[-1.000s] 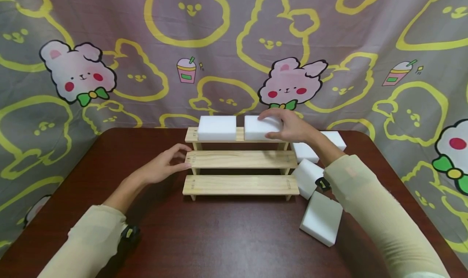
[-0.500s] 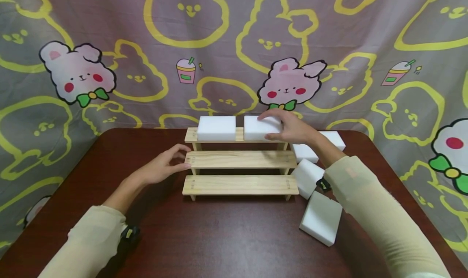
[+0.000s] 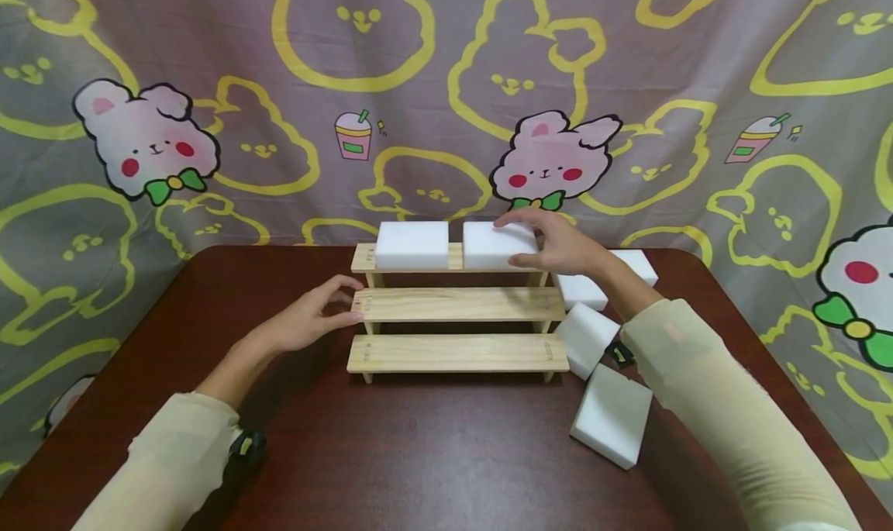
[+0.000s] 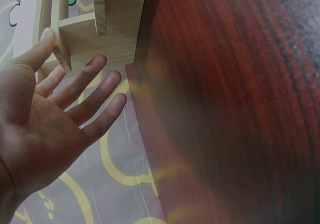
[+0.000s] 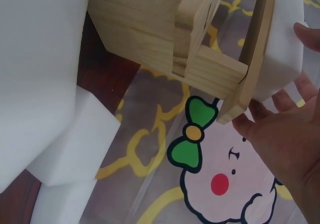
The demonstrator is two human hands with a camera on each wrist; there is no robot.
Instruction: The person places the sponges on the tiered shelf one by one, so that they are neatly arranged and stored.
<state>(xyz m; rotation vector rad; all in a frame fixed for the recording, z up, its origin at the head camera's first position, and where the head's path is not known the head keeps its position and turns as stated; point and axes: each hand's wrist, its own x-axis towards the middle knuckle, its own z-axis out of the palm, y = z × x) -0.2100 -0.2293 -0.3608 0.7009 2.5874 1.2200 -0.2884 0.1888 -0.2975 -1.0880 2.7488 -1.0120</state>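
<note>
A three-tier wooden stand (image 3: 456,353) stands on the dark table. On its top tier sit two white foam-like blocks side by side, a left block (image 3: 412,244) and a right block (image 3: 484,244). My right hand (image 3: 565,243) holds the right block at its right end, thumb at the front and fingers over the top. In the right wrist view that block (image 5: 285,44) lies against the tier. My left hand (image 3: 307,318) has thumb and index finger on either side of the middle tier's left end; its other fingers extend past the stand in the left wrist view.
Several more white blocks lie right of the stand: a near block (image 3: 614,415), a tilted block (image 3: 587,339) leaning by the lower tier, and others farther back partly behind my right arm. A patterned curtain (image 3: 279,89) hangs right behind the table (image 3: 418,453).
My right hand has shifted very slightly to the right along the block. The blocks, the stand and my left hand keep their places; the head view has drifted a little.
</note>
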